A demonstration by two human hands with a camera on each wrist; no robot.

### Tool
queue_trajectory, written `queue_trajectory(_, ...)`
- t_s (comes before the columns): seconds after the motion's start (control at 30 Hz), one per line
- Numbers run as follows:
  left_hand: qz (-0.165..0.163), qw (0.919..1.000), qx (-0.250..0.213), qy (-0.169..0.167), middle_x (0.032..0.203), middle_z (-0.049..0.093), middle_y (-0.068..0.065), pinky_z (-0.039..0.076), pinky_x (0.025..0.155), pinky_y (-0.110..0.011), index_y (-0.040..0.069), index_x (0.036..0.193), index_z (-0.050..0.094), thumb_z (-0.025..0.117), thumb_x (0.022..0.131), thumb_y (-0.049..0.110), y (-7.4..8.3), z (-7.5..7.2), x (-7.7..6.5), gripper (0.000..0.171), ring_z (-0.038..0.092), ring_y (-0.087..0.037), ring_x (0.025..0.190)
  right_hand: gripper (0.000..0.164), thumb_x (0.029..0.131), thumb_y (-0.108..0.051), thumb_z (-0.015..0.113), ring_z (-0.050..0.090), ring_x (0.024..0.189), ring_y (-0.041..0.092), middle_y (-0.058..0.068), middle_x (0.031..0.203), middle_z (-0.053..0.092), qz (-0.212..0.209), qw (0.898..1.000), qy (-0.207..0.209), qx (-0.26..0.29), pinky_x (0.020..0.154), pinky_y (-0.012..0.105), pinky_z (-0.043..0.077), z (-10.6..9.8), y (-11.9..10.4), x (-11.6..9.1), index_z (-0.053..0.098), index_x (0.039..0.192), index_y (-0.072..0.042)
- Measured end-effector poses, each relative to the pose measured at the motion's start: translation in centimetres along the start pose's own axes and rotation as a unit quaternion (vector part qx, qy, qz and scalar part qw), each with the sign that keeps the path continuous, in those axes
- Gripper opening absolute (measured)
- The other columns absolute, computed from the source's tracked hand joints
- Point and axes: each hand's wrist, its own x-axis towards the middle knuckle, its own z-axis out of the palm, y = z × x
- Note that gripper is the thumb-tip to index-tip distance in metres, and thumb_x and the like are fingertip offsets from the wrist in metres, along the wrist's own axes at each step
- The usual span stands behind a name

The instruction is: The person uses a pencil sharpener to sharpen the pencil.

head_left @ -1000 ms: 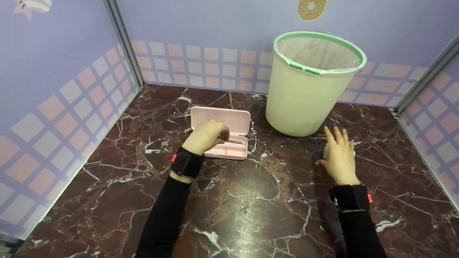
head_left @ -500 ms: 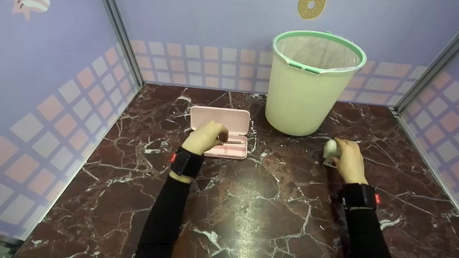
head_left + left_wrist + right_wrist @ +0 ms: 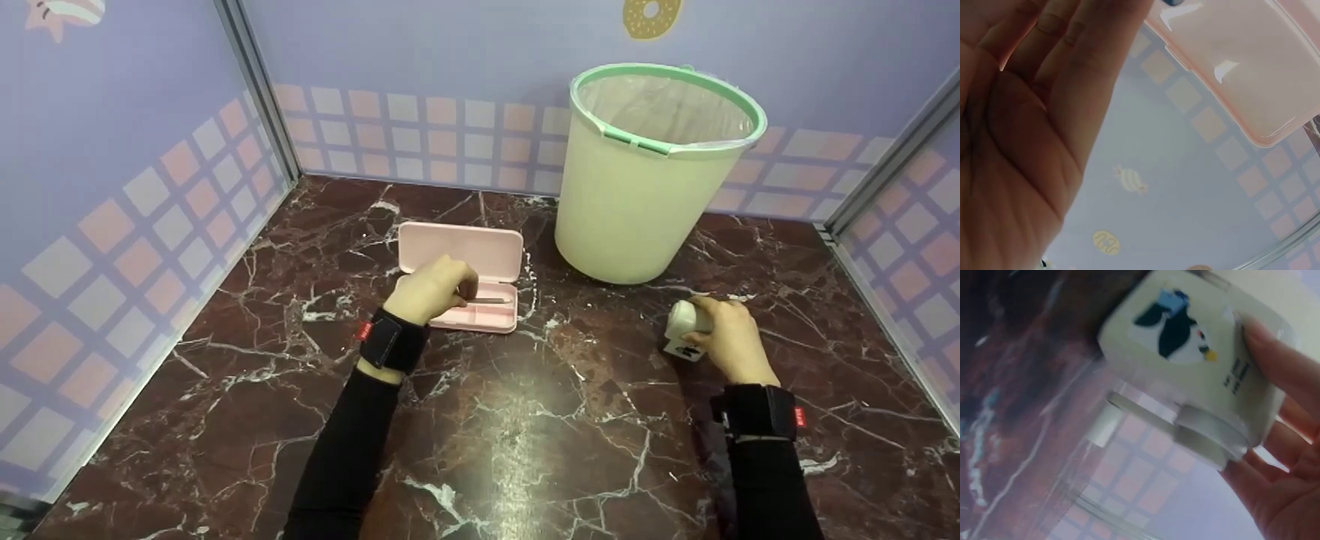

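Observation:
An open pink pencil case (image 3: 495,319) lies on the dark marbled table. Over it, my left hand (image 3: 431,289) pinches a slim pencil (image 3: 491,301) that points right above the tray. Most of the pencil is hidden by the fingers; in the left wrist view only a small dark blue end (image 3: 1172,1) shows. To the right, my right hand (image 3: 731,337) grips a cream pencil sharpener (image 3: 684,330) from its right side. The right wrist view shows its penguin print and crank handle (image 3: 1145,413), with the thumb (image 3: 1261,332) on the printed face.
A tall pale green bin (image 3: 630,202) with a green rim and a clear liner stands behind, between the two hands. Lilac panels with printed squares (image 3: 465,142) close off the back and both sides of the table.
My right hand, first spread over the pencil sharpener, has taken hold of it and shifted it slightly left and nearer. The left hand has barely moved; the pencil is slightly lower in view.

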Motion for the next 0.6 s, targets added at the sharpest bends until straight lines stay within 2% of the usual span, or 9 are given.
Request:
queue_trajectory(0.2, 0.023, 0.9997, 0.012, -0.001, 0.078, 0.072, -0.013, 0.056, 0.076, -0.039, -0.002, 0.078, 0.071, 0.078, 0.072, -0.004, 0.3, 0.6, 0.1, 0.01, 0.067, -0.029, 0.077, 0.051, 0.068, 0.0, 0.084, 0.061, 0.094, 0.053, 0.033, 0.106, 0.068, -0.033, 0.999, -0.036, 0.005, 0.083, 0.062, 0.048, 0.3, -1.8, 0.3, 0.064, 0.114, 0.011)
queue_trajectory(0.47, 0.012, 0.9996, 0.002, -0.027, 0.072, 0.068, -0.011, 0.055, 0.072, -0.036, -0.002, 0.077, 0.069, 0.077, 0.068, -0.008, 1.0, 1.3, 0.4, 0.013, 0.063, -0.026, 0.071, 0.051, 0.066, 0.001, 0.085, 0.065, 0.095, 0.049, 0.029, 0.106, 0.07, -0.065, 0.997, -0.045, 0.009, 0.084, 0.059, 0.052, 1.7, -4.8, 0.5, 0.067, 0.113, 0.008)
queue_trajectory(0.6, 0.033, 0.9994, 0.005, -0.012, 0.067, 0.065, -0.006, 0.053, 0.069, -0.032, 0.003, 0.072, 0.068, 0.075, 0.065, -0.011, 0.8, 2.1, 0.7, 0.017, 0.061, -0.023, 0.067, 0.051, 0.065, 0.0, 0.085, 0.064, 0.093, 0.048, 0.027, 0.104, 0.071, -0.073, 0.996, -0.044, 0.002, 0.085, 0.059, 0.051, 2.5, -6.3, 0.4, 0.067, 0.112, 0.006)
